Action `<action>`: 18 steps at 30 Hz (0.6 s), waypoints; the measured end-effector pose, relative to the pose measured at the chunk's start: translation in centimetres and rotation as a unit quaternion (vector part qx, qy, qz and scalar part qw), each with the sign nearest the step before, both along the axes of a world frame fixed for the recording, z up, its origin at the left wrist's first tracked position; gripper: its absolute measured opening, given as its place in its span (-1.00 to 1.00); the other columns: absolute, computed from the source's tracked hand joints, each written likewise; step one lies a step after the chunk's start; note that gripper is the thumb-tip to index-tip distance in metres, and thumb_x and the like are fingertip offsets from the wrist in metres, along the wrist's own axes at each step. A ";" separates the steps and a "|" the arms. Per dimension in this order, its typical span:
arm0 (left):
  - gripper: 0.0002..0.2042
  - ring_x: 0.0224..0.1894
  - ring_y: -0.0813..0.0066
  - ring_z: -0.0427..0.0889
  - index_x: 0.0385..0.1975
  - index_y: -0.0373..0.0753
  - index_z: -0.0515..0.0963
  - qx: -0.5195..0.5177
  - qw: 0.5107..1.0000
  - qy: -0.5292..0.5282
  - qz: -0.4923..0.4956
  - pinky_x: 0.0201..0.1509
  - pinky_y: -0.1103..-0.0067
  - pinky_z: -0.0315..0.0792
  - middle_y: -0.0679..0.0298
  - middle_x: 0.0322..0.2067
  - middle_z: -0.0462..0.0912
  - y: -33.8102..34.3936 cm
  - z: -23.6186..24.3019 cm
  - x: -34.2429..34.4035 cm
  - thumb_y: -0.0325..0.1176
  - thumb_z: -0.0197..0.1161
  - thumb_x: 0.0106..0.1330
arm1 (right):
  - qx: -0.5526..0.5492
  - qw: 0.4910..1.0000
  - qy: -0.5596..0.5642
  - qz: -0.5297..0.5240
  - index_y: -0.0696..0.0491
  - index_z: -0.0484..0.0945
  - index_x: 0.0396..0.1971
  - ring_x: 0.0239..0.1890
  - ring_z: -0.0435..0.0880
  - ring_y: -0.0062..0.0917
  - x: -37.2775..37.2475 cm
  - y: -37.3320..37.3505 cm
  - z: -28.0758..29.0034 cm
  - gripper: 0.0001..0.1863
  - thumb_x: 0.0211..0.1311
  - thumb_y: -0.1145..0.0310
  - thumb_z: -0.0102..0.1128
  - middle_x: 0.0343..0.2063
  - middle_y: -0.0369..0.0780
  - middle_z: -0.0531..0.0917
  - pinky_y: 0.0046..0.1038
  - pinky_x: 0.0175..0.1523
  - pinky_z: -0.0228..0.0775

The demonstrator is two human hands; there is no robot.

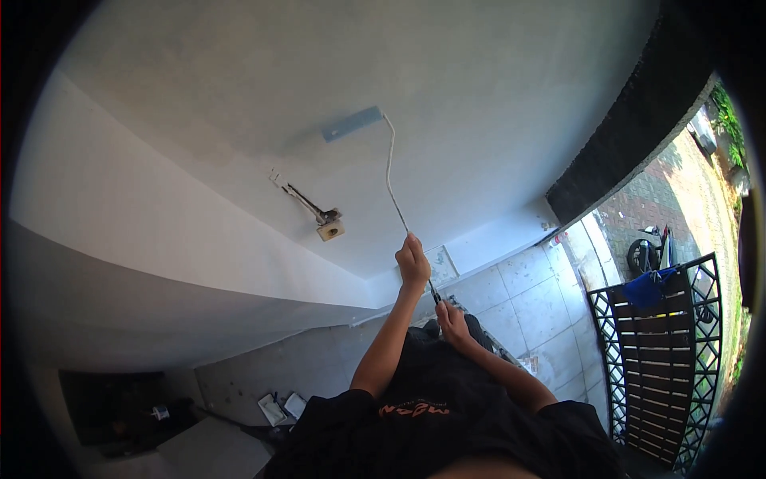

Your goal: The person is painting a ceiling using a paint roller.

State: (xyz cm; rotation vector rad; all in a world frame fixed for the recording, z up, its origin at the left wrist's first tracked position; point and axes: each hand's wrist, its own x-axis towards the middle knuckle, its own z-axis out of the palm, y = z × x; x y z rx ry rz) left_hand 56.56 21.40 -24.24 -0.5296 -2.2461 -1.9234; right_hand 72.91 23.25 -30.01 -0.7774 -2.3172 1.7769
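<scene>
A paint roller (351,123) with a pale blue sleeve is against a white, patchy overhead surface (479,88). Its bent frame, pale with paint, runs down to a long pole (402,219). My left hand (412,259) is closed round the pole, and my right hand (453,323) grips it lower down. Left of the pole, a dark cut groove (307,199) ends at a small square box (330,229) set in that surface.
Paint trays (273,409) lie on the tiled floor (519,295) below. A black slatted metal gate (654,359) with blue cloth (645,291) stands at right, a two-wheeler (643,255) beyond it. A pale wall (175,223) runs along the left. Something ladder-like shows below my hands, mostly hidden.
</scene>
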 end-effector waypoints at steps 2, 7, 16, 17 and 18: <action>-0.53 -0.75 0.64 0.14 -0.72 -0.26 0.18 0.029 0.999 0.023 0.003 -0.68 0.57 0.02 0.38 -0.82 0.15 -1.3 3.2 -1.0 -0.09 -0.29 0.42 | -0.008 0.999 0.034 0.010 0.20 0.29 -0.55 -0.67 0.41 -0.23 -2.0 -0.5 2.3 -0.51 0.32 0.04 -0.25 -0.78 -0.05 0.34 -0.25 -0.50 0.18; -0.55 -0.77 0.51 0.20 -0.68 -0.30 0.22 0.045 0.997 0.035 0.055 -0.67 0.52 0.08 0.28 -0.83 0.20 -5.4 6.9 -5.3 -0.13 -0.30 0.41 | 0.033 0.993 0.083 0.082 0.16 0.31 -0.52 -0.67 0.42 -0.03 -7.2 -2.8 5.3 -0.61 0.30 0.11 -0.15 -0.80 -0.02 0.39 -0.16 -0.54 0.15; -0.53 -0.75 0.59 0.09 -0.71 -0.28 0.14 0.028 0.999 -0.028 0.019 -0.67 0.52 -0.01 0.36 -0.83 0.10 -5.1 -3.8 -4.0 -0.09 -0.31 0.42 | 0.131 0.990 -0.041 0.037 0.17 0.40 -0.41 -0.54 0.47 0.03 -4.0 -2.6 -1.1 -0.58 0.27 0.05 -0.12 -0.72 0.08 0.45 -0.04 -0.44 0.21; -0.53 -0.74 0.59 0.11 -0.71 -0.28 0.15 0.022 0.999 -0.026 0.031 -0.66 0.52 0.00 0.36 -0.83 0.12 -4.0 -4.0 -2.7 -0.10 -0.30 0.42 | 0.123 0.991 -0.040 0.044 0.17 0.40 -0.43 -0.58 0.45 0.03 -2.5 -1.4 -1.3 -0.56 0.27 0.03 -0.13 -0.73 0.06 0.44 -0.07 -0.44 0.21; -0.53 -0.74 0.59 0.11 -0.71 -0.28 0.15 0.024 0.999 -0.026 0.019 -0.66 0.52 0.00 0.36 -0.83 0.12 -2.6 -3.3 -1.5 -0.10 -0.30 0.42 | 0.126 0.991 -0.041 0.033 0.17 0.40 -0.43 -0.58 0.45 0.03 -1.4 0.2 -1.0 -0.56 0.27 0.03 -0.13 -0.73 0.06 0.44 -0.07 -0.44 0.21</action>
